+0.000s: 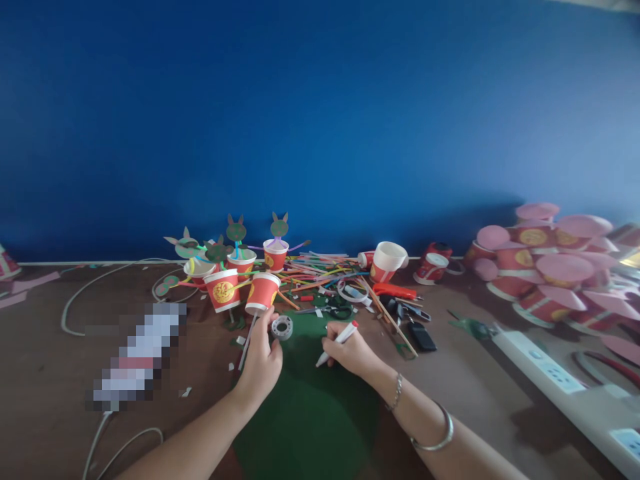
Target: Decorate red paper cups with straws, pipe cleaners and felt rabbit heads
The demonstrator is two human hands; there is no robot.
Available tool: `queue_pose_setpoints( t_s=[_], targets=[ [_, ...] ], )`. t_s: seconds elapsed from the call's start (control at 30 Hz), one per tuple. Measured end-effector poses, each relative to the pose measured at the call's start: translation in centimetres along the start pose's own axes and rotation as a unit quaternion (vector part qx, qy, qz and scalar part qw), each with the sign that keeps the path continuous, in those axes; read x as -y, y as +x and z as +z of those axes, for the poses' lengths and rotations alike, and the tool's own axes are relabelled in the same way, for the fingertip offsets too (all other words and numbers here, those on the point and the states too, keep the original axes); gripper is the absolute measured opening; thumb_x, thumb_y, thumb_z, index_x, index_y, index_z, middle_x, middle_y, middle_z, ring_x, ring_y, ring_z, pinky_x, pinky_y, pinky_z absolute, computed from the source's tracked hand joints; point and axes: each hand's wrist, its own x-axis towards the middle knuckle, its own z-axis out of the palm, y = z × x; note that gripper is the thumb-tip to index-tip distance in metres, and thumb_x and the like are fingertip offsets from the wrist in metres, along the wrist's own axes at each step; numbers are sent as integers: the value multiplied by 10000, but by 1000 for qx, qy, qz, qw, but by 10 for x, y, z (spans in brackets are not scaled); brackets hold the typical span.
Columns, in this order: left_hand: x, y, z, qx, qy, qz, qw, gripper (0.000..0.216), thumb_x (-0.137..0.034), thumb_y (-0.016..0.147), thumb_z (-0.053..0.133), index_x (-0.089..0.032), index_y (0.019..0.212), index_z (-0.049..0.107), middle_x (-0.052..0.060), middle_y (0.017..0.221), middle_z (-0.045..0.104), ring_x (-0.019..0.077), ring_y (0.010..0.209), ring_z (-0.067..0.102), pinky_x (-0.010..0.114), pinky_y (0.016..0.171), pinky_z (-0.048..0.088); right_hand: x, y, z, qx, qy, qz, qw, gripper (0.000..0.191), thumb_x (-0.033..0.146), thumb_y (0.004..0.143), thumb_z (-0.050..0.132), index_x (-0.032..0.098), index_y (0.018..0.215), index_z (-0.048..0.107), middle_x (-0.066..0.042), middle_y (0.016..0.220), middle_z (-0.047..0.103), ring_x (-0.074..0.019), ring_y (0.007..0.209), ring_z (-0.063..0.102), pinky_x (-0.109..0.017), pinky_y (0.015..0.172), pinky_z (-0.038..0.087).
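My left hand (262, 352) has its thumb and fingers closed at the left edge of a small grey tape roll (283, 327), at the top of a sheet of dark green paper (307, 407). In my right hand (350, 350) is a white marker (341, 338) with a red end, gripped like a pen, its lower end pointing down at the paper. Just beyond my left fingers is a tilted red-and-white paper cup (263, 292). A pale straw (247, 343) lies left of that hand. Scissors (335, 309) rest past the paper's far edge.
Behind stand cup figures with green eared heads (236, 231). Colored sticks (320, 267) lie in a heap beside an upright cup (387, 261). Pink-topped cups (535, 267) are piled right, near a white power strip (545, 373). A blurred-out device (140, 353) lies left with a cable.
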Motion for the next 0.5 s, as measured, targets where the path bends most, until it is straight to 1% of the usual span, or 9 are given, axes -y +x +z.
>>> queue_pose_setpoints(
  t_s=[0.17,0.33,0.5],
  targets=[
    [0,-1,0,1,-1,-5,1000,565,-39,724,423,-187,1268,400,122,1227,511,246,1181,490,471,1033,350,2,-1,1,-12,-11,-5,1000,173,198,650,499,212,522,382,58,397,512,-102,386,533,-160,371,294],
    [-1,0,0,9,2,-9,1000,570,-31,723,409,-185,1272,392,123,1234,504,240,1187,484,471,1039,342,0,0,1,-21,-17,-11,1000,176,211,680,501,209,537,399,49,410,527,-105,410,542,-168,412,321],
    [-2,0,0,6,4,-9,1000,556,-40,722,420,-186,1259,406,123,1225,512,248,1184,486,475,1035,346,-1,1,2,-39,-36,-7,999,176,216,687,503,213,548,394,53,407,529,-109,403,536,-173,403,291]
  ],
)
